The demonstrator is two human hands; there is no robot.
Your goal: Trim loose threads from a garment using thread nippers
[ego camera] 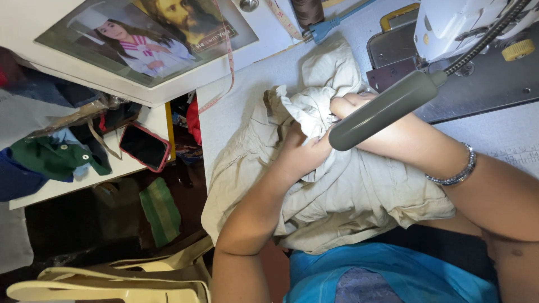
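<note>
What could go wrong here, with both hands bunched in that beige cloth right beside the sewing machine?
The right hand sits close under the grey lamp, which blocks the view of the fingers, so a slip might go unseen. The beige cloth hangs over the table edge and could slide off. The phone lies near the side table's edge and could get knocked down. The left hand grips the cloth.
</note>
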